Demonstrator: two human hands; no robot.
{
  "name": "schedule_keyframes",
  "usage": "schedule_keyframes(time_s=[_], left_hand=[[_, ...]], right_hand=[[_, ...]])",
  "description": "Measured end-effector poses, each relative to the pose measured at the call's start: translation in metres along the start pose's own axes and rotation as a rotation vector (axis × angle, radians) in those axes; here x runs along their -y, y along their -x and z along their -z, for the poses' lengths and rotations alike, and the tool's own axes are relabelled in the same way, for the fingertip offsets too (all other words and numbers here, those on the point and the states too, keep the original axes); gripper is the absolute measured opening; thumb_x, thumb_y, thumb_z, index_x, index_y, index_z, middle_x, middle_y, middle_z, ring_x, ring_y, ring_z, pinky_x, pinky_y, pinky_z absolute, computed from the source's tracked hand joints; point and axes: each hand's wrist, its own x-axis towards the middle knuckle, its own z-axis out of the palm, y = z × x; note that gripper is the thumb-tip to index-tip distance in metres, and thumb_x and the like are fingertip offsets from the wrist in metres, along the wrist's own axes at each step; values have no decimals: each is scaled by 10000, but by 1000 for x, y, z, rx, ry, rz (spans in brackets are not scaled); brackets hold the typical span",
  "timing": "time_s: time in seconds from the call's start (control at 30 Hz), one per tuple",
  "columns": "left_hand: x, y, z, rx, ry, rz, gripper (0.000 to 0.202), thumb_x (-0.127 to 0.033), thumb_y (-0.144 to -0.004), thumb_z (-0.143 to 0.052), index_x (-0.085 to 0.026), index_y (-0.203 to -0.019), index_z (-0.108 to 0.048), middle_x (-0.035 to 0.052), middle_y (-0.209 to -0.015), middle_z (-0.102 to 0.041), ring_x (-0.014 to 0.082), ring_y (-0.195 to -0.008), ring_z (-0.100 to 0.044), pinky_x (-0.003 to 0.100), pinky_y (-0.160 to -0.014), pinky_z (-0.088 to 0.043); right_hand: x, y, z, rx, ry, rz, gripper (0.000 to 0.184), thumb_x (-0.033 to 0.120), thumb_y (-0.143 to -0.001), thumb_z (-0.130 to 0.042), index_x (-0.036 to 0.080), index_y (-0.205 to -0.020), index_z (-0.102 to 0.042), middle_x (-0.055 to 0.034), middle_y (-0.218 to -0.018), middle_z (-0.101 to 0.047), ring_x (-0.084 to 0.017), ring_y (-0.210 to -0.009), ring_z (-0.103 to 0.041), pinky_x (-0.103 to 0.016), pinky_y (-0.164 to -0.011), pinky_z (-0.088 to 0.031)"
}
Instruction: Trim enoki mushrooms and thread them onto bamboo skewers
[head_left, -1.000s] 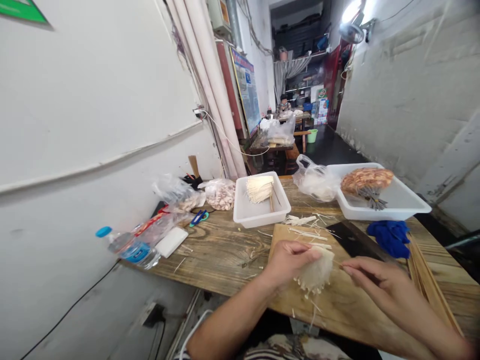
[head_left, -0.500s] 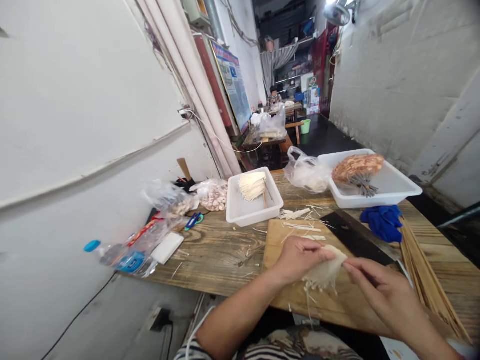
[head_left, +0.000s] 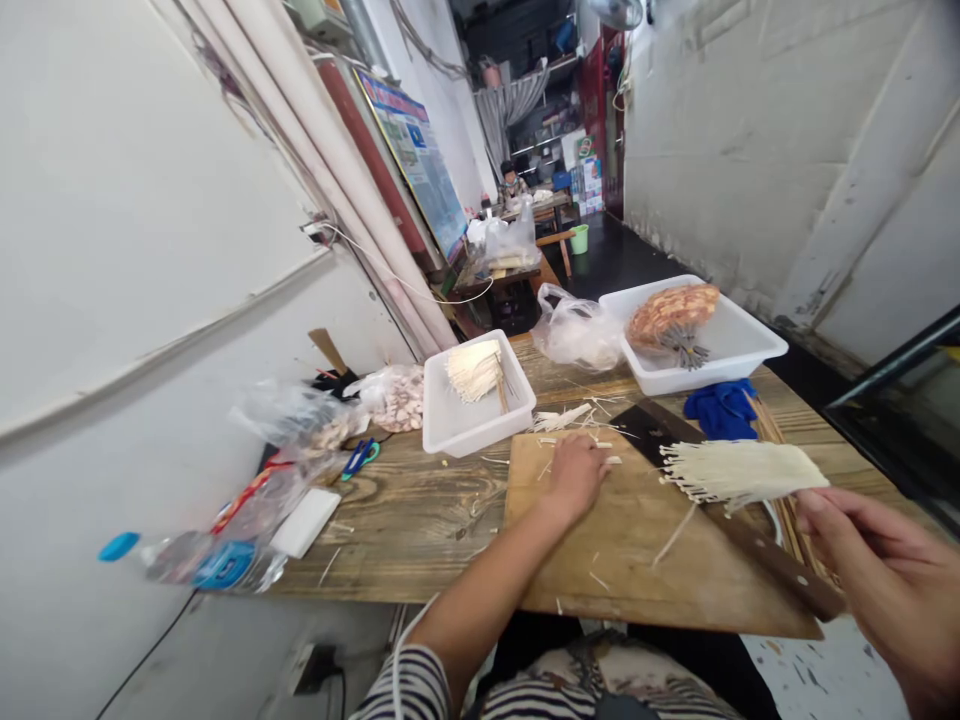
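Farthest left on a wooden table point(head_left: 420, 530) lies a clear bottle point(head_left: 225, 565) with a blue cap. Next comes a white tray point(head_left: 480, 432) holding a fan of pale mushrooms point(head_left: 472, 370) with thin sticks showing at its right side.

Right of that tray, the person's left hand point(head_left: 577, 475) lies palm down at the far part of a cutting board point(head_left: 600, 560), fingers close together over a few loose strands. Whether it pinches any of them cannot be told. The step in hand appears to be gathering mushroom stems from the board while the other hand keeps a bundle clear; the next move seems to call for a light fingertip pinch and a steady hold on that bundle.

A cleaver point(head_left: 742, 535) lies slantwise across the board's right part, its handle toward the person.

At far right, the right hand point(head_left: 885, 570) pinches a bundle of enoki mushrooms point(head_left: 750, 472) between thumb and fingers at its cut end, above the cleaver. The bundle is creamy white, flat and fan-like, with tiny round caps fringing its left end; no stick can be made out in it.
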Motion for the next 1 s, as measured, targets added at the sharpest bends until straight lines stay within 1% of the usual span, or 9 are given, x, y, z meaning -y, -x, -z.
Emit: schedule_keyframes(time_s=[0.1,0.17,0.3,0.4,0.47,0.6,0.73,0.83,1.0], left_hand=[[0,-4,-1,-21,160,47,52,-189,-781,-691,-174,-804,-735,107,-957,-688,286,-1046,-543,490,-997,-319],[-1,-4,4,-41,302,85,97,-261,-794,-682,-174,-799,-724,94,-935,-701,252,-974,-582,454,-965,-371],[-8,5,28,-88,629,172,374,-470,-841,-585,-136,-972,-690,108,-893,-719,196,-805,-643,358,-795,-486],[-18,18,52,-114,816,201,527,-566,-778,-627,-110,-1038,-677,107,-848,-722,185,-777,-657,346,-800,-494],[-26,27,65,-122,992,243,527,-549,-687,-733,-120,-991,-701,80,-802,-719,165,-751,-651,332,-813,-487],[-39,39,81,-91,1373,402,405,-363,-542,-885,-131,-839,-739,34,-741,-705,97,-681,-620,252,-772,-470],[-43,43,86,-73,1447,463,382,-316,-522,-903,-108,-797,-739,30,-703,-697,67,-630,-596,199,-689,-457],[-43,43,87,-66,1475,469,386,-310,-520,-906,-101,-798,-737,29,-688,-695,60,-612,-592,185,-663,-453],[-43,45,86,-50,1471,469,388,-318,-533,-901,-97,-804,-734,29,-690,-691,52,-592,-582,180,-639,-445]], right_hand=[[17,1,4,54,-13,-5,392,572,-727,-557,212,-765,-706,-21,-693,-711,-205,-655,-674,-250,-621,-526],[24,2,4,120,-26,69,394,561,-715,-549,207,-767,-715,-20,-674,-714,-200,-620,-673,-253,-610,-540],[29,5,-9,253,-75,313,326,494,-777,-560,215,-817,-724,-13,-756,-742,-179,-641,-692,-232,-611,-559],[36,5,-21,290,-116,526,255,425,-836,-548,230,-837,-713,-2,-792,-745,-161,-662,-700,-223,-633,-567],[43,5,-26,297,-123,618,219,379,-852,-545,230,-849,-705,2,-796,-745,-153,-666,-703,-215,-630,-570],[60,4,-30,303,-113,673,227,368,-864,-527,228,-819,-700,-7,-784,-746,-163,-656,-707,-225,-599,-578],[67,4,-33,325,-123,681,229,363,-863,-528,227,-816,-707,-15,-794,-749,-174,-666,-711,-239,-603,-587],[69,5,-34,345,-117,711,225,339,-873,-523,215,-830,-706,-17,-798,-748,-162,-668,-710,-221,-607,-584],[71,5,-34,320,-87,756,241,325,-886,-507,198,-827,-704,-22,-793,-747,-150,-661,-709,-202,-604,-577]])
